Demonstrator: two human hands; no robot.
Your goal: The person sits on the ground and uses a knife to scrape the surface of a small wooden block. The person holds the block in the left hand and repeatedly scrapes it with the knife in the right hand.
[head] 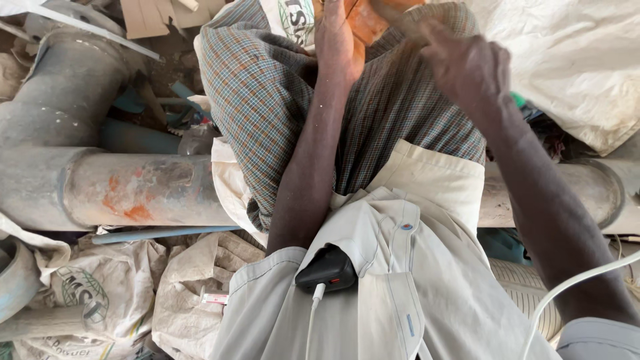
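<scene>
My left hand [338, 41] reaches up the middle of the view and lies against a flat orange piece [365, 23] at the top edge, holding it over my lap. My right hand [467, 63] is blurred beside it on the right. Its fingers are stretched out toward the orange piece, and I cannot tell whether they touch it. A checked cloth [267, 100] covers my lap under both hands. The top of the orange piece is cut off by the frame.
A thick grey pipe [133, 190] with orange stains runs across under my legs, and a second pipe [63, 87] lies at the upper left. White sacks [573, 60] lie at the right and lower left. A black power bank [327, 270] with a white cable sits in my shirt pocket.
</scene>
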